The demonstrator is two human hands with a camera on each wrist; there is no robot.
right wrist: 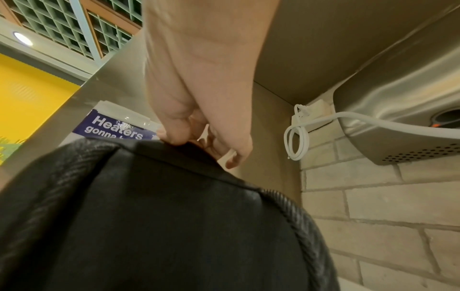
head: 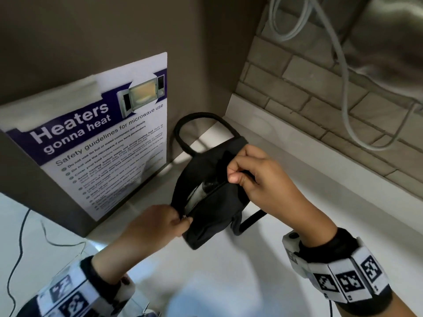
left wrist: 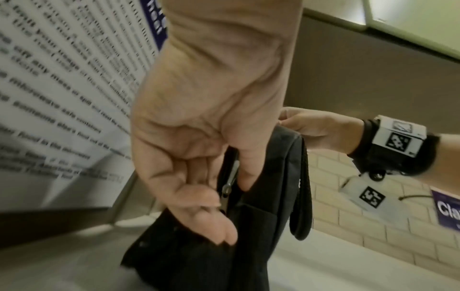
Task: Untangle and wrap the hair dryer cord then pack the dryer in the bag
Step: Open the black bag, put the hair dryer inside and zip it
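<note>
A small black fabric bag (head: 212,213) with loop handles stands on the white counter (head: 297,179). Its top zipper is partly undone, and a silvery-grey body, probably the hair dryer (head: 201,191), shows through the gap. My left hand (head: 176,221) pinches the metal zipper pull (left wrist: 230,181) at the near end of the opening. My right hand (head: 238,173) pinches the bag's fabric edge (right wrist: 184,145) at the far end of the zipper. The dryer's cord is hidden inside the bag.
A microwave safety poster (head: 103,143) hangs on the brown panel close to the bag's left. A tiled wall (head: 320,92) with a steel wall unit (right wrist: 410,118) and a looped white cable (right wrist: 296,137) runs along the right. Thin dark wires (head: 20,236) lie at lower left.
</note>
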